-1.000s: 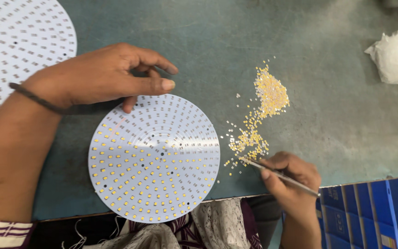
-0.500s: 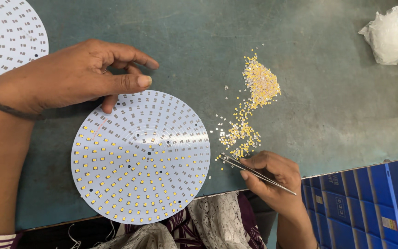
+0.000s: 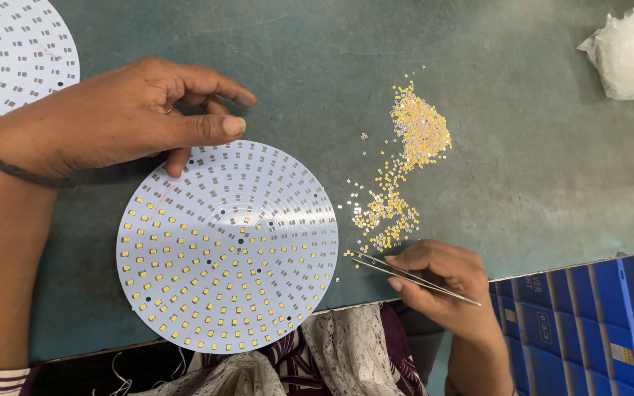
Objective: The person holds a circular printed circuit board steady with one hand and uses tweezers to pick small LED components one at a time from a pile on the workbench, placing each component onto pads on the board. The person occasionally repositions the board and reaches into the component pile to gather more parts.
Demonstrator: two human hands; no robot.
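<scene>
On a green worktable, the left hand rests at the far edge of a round white circuit board, fingers pressed together, thumb touching the board. To the right, the right hand pinches metal tweezers, tips at the near end of a scatter of tiny yellow chips. A second board lies far left, a crumpled plastic bag far right.

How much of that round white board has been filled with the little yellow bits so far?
Roughly the lower and left half of the round board already carries yellow chips; its upper right part shows bare pads. In hand: the right hand holds tweezers, tips at the edge of the loose chip pile, while the left hand rests at the board's top edge. A second board, top left, looks unfilled.
</scene>
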